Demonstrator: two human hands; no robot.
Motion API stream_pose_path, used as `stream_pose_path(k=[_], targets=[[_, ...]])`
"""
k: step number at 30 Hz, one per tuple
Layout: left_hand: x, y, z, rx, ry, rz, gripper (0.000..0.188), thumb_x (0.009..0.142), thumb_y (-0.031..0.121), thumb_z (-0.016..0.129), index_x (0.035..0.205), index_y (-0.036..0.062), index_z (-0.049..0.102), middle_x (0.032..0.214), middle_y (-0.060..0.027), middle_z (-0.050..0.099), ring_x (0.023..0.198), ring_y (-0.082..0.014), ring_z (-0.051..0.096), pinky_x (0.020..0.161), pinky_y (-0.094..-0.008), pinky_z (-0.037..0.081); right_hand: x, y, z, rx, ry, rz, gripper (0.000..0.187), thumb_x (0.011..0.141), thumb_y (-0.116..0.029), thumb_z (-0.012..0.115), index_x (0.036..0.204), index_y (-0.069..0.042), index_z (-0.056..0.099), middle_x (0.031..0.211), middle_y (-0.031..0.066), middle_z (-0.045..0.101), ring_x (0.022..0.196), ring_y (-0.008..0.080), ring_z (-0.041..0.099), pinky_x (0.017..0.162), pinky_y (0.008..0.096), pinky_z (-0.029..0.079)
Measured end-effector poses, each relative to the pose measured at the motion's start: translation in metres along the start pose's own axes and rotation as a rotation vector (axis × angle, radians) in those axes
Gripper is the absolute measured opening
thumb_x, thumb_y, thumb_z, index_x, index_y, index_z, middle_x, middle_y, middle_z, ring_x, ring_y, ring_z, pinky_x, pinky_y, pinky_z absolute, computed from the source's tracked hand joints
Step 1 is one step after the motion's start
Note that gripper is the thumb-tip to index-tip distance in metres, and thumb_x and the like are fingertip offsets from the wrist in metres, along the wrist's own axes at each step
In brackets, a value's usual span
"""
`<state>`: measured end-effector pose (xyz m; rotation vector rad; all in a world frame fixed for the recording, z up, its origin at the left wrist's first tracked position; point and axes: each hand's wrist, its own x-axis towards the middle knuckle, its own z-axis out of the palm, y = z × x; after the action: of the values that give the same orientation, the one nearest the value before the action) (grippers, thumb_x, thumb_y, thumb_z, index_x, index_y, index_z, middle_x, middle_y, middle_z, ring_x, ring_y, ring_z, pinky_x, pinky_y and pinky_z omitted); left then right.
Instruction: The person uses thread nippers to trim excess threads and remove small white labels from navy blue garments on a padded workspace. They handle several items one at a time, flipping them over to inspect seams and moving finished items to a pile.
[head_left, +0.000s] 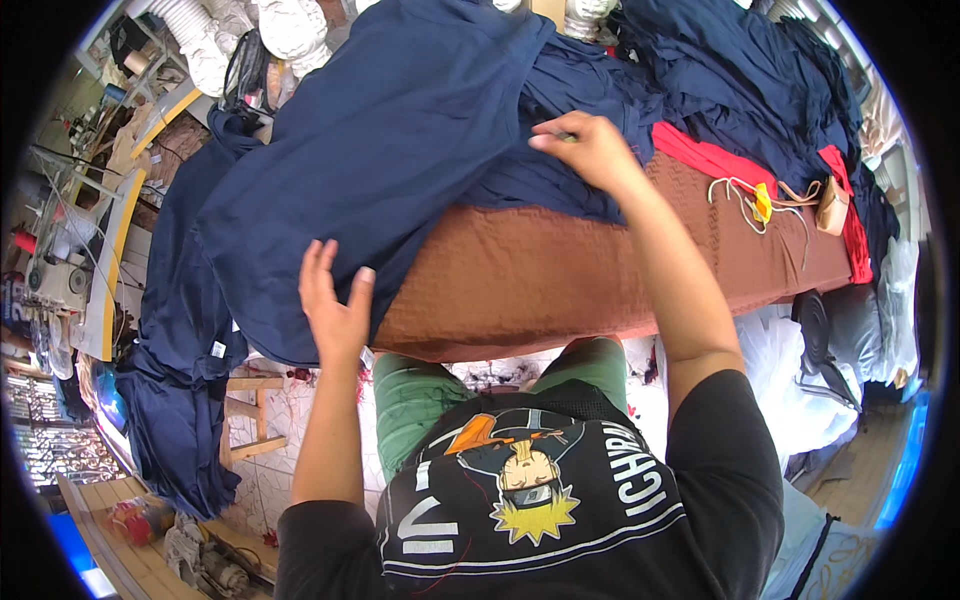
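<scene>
A large navy blue garment is spread over the left part of a table covered in brown cloth, its lower end hanging over the near edge. My left hand rests on the garment near that edge, fingers spread. Above the garment's right side, my right hand is closed in a pinch. A small dark and yellowish thing peeks out between its fingers, too little of it showing to name. Under and beside that hand lies more crumpled navy fabric.
Navy garments are heaped at the far right, beside a red cloth strip. Pale cords with a yellow piece and a tan block lie at the table's right. More navy cloth hangs at left, near a wooden stool.
</scene>
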<state>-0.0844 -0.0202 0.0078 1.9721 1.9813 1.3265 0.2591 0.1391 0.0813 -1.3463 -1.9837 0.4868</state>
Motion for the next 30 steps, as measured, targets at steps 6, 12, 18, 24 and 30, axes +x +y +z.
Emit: stream_pose_path(k=[6,12,18,24,30], targets=[[-0.035,0.007,0.017,0.305,-0.186,0.068,0.061,0.080,0.028,0.070,0.134,0.0107,0.048,0.146,-0.0090,0.039,0.139,-0.0320,0.029,0.111,-0.0541,0.018,0.000,-0.013,0.077,-0.046,0.344,-0.151,0.024,0.072,-0.020,0.078,0.090,-0.007,0.069,0.112,0.0095,0.064,0.093,0.0304,0.065,0.081,0.0375,0.052],[-0.023,-0.014,0.013,0.317,-0.280,0.065,0.042,0.083,0.010,0.056,0.125,0.0067,0.056,0.139,-0.0060,0.048,0.136,-0.0273,0.037,0.111,-0.0495,0.022,0.014,-0.039,0.053,0.295,0.268,-0.280,0.016,0.077,-0.012,0.070,0.089,-0.007,0.061,0.092,0.0096,0.069,0.082,0.0305,0.067,0.072,0.0381,0.052],[-0.015,-0.032,-0.003,0.272,-0.082,0.089,0.025,0.080,0.006,0.053,0.102,0.0075,0.065,0.116,-0.0036,0.064,0.121,-0.0214,0.053,0.111,-0.0476,0.024,-0.007,-0.046,0.029,0.159,0.152,-0.110,0.024,0.087,-0.022,0.067,0.099,-0.002,0.059,0.084,0.0150,0.066,0.079,0.0289,0.066,0.073,0.0365,0.052],[0.000,-0.060,-0.053,0.517,-0.246,-0.098,0.022,0.078,0.010,0.054,0.095,0.0125,0.068,0.112,-0.0039,0.067,0.113,-0.0247,0.057,0.110,-0.0475,0.025,-0.117,-0.058,0.033,0.310,-0.104,-0.047,0.017,0.086,-0.016,0.068,0.093,-0.002,0.061,0.081,0.0136,0.067,0.073,0.0237,0.065,0.065,0.0361,0.049],[0.002,0.001,-0.054,0.146,-0.280,0.156,0.033,0.077,0.012,0.062,0.110,0.0133,0.066,0.124,-0.0045,0.062,0.118,-0.0258,0.055,0.104,-0.0426,0.035,-0.166,-0.065,0.000,0.270,-0.638,-0.106,0.012,0.082,-0.014,0.071,0.091,-0.005,0.070,0.082,0.0055,0.071,0.067,0.0123,0.065,0.067,0.0267,0.050]])
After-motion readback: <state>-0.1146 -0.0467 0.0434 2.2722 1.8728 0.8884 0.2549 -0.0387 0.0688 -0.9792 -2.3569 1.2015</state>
